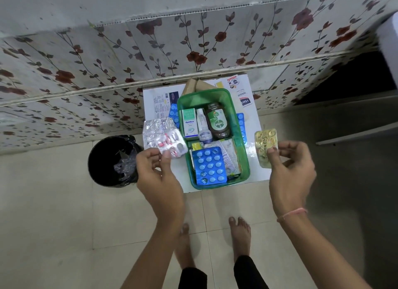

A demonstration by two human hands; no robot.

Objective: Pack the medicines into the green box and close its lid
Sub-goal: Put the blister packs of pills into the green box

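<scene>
head view: the green box (244, 159) sits open on a white board (256, 107) that lies on the floor against the flowered wall (107, 58). the box's far rim reaches close to the wall and its near rim stops just short of the board's near edge. inside, at the far end, a white carton (189, 123), a small white bottle (203, 127) and a brown bottle (217, 120) lie side by side, filling the width from wall to wall. at the near end a blue pill strip (210, 165) lies flat on top of some printed sachets (230, 157), and only a narrow gap of bare green shows along the right wall.

the left hand (159, 176) pinches a silver pill strip (161, 137) by its near corner, thumb on top, holding it above the board's left edge, just beside the box's left rim. the right hand (290, 172) pinches a yellow pill strip (266, 146) upright between thumb and fingers, over the board's right edge and clear of the box.

a black bin (112, 161) stands on the floor tiles (64, 224) left of the board, near the left hand. more blue strips (241, 125) lie on the board beside both long walls of the box. bare feet (239, 232) stand on open floor near the board's front edge.
</scene>
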